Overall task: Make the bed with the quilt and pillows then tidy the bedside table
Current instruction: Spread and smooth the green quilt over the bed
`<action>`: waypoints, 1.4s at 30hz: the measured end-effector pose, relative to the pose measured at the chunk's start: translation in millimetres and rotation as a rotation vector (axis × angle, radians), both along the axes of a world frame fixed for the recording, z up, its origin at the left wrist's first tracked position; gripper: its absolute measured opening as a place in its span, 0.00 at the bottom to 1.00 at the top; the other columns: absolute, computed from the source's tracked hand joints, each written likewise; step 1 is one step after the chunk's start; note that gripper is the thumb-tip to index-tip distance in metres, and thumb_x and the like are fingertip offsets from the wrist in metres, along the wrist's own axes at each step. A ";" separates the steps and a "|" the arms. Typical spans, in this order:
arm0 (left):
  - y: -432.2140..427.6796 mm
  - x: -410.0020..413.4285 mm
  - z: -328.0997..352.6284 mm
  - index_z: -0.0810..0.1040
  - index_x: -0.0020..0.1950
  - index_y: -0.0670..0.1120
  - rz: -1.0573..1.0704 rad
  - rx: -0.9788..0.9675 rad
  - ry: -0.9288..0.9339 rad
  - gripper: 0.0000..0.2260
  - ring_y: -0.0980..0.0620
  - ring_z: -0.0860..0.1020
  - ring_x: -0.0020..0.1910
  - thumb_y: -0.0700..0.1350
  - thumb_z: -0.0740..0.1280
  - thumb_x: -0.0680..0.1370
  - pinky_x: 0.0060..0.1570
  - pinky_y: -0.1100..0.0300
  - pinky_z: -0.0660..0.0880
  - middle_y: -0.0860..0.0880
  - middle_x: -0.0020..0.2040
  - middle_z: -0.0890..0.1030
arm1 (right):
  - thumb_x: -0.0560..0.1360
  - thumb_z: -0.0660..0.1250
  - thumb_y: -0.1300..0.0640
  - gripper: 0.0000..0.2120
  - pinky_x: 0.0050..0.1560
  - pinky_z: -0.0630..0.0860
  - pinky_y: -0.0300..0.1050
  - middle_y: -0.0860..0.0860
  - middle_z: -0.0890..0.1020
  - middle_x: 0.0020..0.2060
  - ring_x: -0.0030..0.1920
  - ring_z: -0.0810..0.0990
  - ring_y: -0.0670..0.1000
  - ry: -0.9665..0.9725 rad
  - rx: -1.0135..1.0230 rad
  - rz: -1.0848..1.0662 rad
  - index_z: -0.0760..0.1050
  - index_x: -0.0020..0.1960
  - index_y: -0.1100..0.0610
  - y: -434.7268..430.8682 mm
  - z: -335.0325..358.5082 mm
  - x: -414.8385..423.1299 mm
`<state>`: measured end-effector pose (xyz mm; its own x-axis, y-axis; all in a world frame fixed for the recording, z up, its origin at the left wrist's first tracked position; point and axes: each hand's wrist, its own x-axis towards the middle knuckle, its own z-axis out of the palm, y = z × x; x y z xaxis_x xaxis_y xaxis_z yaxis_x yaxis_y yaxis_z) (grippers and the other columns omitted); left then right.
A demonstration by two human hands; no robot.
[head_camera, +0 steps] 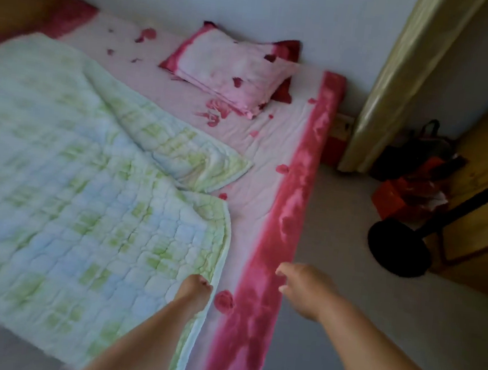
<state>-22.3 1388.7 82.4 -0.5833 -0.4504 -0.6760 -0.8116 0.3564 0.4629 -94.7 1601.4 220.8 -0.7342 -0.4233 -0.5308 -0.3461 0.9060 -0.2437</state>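
A green-and-white checked quilt (pixel 67 185) covers the left and centre of the frame, lying over a bed (pixel 273 146) dressed in a pale pink sheet with red petal prints and a deep pink border down its right side. The quilt's upper right corner is folded back on itself, forming a pointed flap near the middle of the frame, and its right edge runs down toward the lower centre, leaving a strip of sheet bare beside the pink border.

The left hand (pixel 195 289) sits at lower centre, fingers curled shut around the quilt's right edge. The right hand (pixel 301 288) is just to the right of it, over the pink border, fingers loosely spread and holding nothing (motion blur softens the fingertips, but no cloth shows in it).

One pink-and-white pillow (pixel 233 70) with dark red ends lies at upper centre, against the white wall (pixel 224 1).

In the right of the frame, on the floor beyond a pale yellow-green door frame (pixel 396 80), sit a dark bag (pixel 418 154), something red (pixel 400 194) beside it, and a round black base (pixel 399 247) with a dark pole rising from it.
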 end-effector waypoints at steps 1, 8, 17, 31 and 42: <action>3.2 -5.2 3.8 0.72 0.36 0.47 0.074 -0.003 0.003 0.08 0.49 0.74 0.29 0.41 0.58 0.74 0.28 0.65 0.66 0.48 0.30 0.75 | 0.77 0.63 0.51 0.14 0.59 0.73 0.45 0.52 0.78 0.61 0.61 0.76 0.54 0.006 -0.010 0.063 0.72 0.62 0.51 0.1 2.9 -16.8; 57.2 0.1 21.7 0.71 0.32 0.45 0.463 0.050 0.025 0.11 0.48 0.74 0.28 0.38 0.60 0.74 0.30 0.61 0.68 0.44 0.30 0.74 | 0.77 0.64 0.51 0.17 0.61 0.73 0.46 0.52 0.78 0.61 0.62 0.76 0.55 0.030 -0.009 0.428 0.72 0.65 0.51 20.6 20.5 -97.8; 100.0 36.4 20.2 0.77 0.40 0.41 0.802 0.155 0.024 0.07 0.49 0.72 0.25 0.39 0.65 0.78 0.20 0.67 0.65 0.43 0.33 0.76 | 0.78 0.62 0.52 0.20 0.62 0.70 0.45 0.50 0.73 0.68 0.65 0.74 0.53 -0.013 -0.028 0.688 0.68 0.69 0.48 -35.8 13.0 -153.4; 45.7 14.6 -47.8 0.77 0.40 0.39 1.493 0.252 0.031 0.06 0.46 0.74 0.34 0.39 0.68 0.76 0.35 0.60 0.70 0.42 0.35 0.76 | 0.77 0.63 0.54 0.18 0.59 0.70 0.42 0.50 0.75 0.64 0.63 0.74 0.53 -0.082 0.094 1.097 0.70 0.66 0.49 -168.5 -95.9 -177.9; 56.8 51.1 -103.7 0.75 0.49 0.42 2.043 0.318 0.120 0.05 0.51 0.70 0.34 0.43 0.67 0.78 0.34 0.61 0.64 0.46 0.40 0.75 | 0.76 0.61 0.63 0.19 0.58 0.74 0.47 0.51 0.77 0.61 0.61 0.76 0.55 -0.021 0.332 1.452 0.72 0.65 0.52 -219.3 -209.0 -147.8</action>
<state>28.8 1445.4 -21.3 0.4574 -0.2653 -0.8488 0.1840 -0.9056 0.3822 -242.5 1382.2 11.8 0.2204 -0.6209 -0.7523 -0.9720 -0.2041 -0.1163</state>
